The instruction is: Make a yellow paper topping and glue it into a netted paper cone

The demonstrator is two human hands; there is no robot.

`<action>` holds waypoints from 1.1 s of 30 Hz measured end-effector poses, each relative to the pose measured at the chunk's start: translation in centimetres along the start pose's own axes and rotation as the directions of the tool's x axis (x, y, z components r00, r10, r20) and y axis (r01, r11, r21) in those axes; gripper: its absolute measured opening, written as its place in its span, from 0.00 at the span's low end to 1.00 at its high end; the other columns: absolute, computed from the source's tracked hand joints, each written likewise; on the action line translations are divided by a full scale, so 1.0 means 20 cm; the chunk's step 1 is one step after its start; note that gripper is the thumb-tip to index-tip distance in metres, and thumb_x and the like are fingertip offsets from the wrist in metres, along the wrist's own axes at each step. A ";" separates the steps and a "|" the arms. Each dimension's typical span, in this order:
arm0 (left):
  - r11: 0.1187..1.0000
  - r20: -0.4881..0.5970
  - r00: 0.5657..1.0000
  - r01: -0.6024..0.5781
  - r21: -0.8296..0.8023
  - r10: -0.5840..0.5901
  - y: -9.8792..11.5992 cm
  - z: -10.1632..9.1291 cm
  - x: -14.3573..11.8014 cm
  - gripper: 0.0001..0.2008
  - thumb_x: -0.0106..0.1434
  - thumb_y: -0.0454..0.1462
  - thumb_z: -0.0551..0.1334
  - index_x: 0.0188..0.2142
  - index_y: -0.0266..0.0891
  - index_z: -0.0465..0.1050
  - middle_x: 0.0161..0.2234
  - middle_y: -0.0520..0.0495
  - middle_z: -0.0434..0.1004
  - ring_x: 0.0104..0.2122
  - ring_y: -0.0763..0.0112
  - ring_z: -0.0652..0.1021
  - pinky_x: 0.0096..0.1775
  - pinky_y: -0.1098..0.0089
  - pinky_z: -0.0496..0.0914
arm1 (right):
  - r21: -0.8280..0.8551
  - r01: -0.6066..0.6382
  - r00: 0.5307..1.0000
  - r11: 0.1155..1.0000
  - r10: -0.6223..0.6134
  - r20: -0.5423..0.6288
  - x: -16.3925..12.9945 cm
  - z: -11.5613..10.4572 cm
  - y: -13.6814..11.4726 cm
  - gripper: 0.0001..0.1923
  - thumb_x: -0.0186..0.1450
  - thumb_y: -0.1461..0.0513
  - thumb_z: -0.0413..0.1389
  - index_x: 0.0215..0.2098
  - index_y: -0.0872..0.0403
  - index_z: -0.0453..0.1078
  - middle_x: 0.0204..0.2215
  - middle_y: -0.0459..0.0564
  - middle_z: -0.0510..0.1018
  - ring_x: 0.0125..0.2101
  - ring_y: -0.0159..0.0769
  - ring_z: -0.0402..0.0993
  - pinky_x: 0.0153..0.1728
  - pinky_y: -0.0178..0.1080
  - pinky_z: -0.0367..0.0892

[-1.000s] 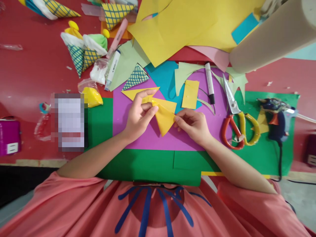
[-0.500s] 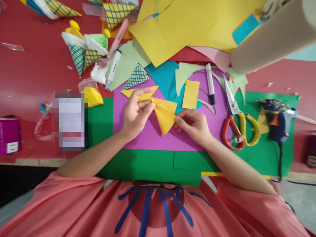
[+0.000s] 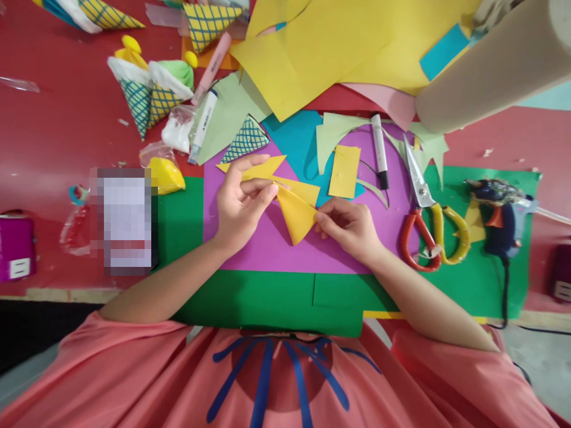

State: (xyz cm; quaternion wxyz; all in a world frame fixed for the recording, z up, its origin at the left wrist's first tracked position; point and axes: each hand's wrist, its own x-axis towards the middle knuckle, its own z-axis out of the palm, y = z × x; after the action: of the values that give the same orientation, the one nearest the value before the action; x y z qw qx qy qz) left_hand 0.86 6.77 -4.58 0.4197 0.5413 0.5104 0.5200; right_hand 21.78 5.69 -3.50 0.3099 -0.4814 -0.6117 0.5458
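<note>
Over the purple sheet near the front edge of the desk, an orange paper triangle is held between both hands, its point toward the person. The left hand pinches its upper left corner between thumb and fingertips; the right hand pinches the right corner, fingers pressed together. The piece looks curled but not closed into a cone, so by my judgement the rolling is partway and the seam unglued. Just behind lie yellow triangles. Scissors and a glue gun rest toward the right edge; finished patterned cones sit at the far left corner.
</note>
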 end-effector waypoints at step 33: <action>0.965 0.346 0.906 0.192 0.179 -0.244 0.03 0.00 -0.04 0.11 0.57 0.43 0.66 0.27 0.36 0.71 0.22 0.51 0.73 0.24 0.74 0.74 0.25 0.75 0.68 | 0.206 -0.028 1.000 0.978 0.027 0.008 0.00 0.01 -0.01 0.14 0.63 0.53 0.61 0.28 0.55 0.70 0.22 0.43 0.75 0.19 0.26 0.71 0.20 0.31 0.66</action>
State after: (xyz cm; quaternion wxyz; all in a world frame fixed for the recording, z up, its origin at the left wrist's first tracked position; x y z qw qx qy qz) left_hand 0.90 5.80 -4.06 0.5234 0.5960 0.5163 0.3230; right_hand 21.65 5.59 -3.40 0.3488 -0.4538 -0.5459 0.6118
